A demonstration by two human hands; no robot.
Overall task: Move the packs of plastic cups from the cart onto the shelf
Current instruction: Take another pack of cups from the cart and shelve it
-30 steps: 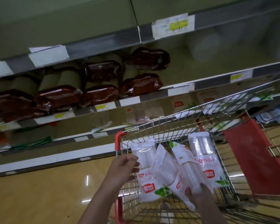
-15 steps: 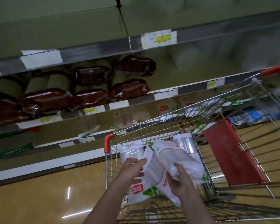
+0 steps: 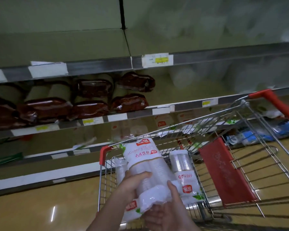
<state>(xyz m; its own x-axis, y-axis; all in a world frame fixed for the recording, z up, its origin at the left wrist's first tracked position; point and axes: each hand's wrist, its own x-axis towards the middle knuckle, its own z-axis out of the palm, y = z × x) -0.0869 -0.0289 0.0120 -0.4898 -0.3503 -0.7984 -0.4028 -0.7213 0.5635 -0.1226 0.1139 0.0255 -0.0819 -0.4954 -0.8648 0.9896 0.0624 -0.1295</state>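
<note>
A white pack of plastic cups [image 3: 144, 165] with red lettering is lifted above the near end of the wire cart [image 3: 223, 124]. My left hand [image 3: 132, 182] grips its left side and my right hand [image 3: 167, 205] holds its lower end from beneath. Another pack of clear cups [image 3: 183, 170] stands upright in the cart just to the right, and a third [image 3: 120, 169] shows partly behind the held pack on the left. The shelf [image 3: 190, 104] runs across behind the cart, its right part blurred.
Dark red packets [image 3: 90, 97] lie in rows on the left of the middle shelf. The cart's red child-seat flap [image 3: 223, 170] and red handle [image 3: 277, 102] are at the right. More white packs sit on the lower shelf [image 3: 162, 122]. Glossy floor lies at the left.
Both hands have closed on one pack and raised it out of the cart. The view has shifted, so the cart and shelves sit further right and lower.
</note>
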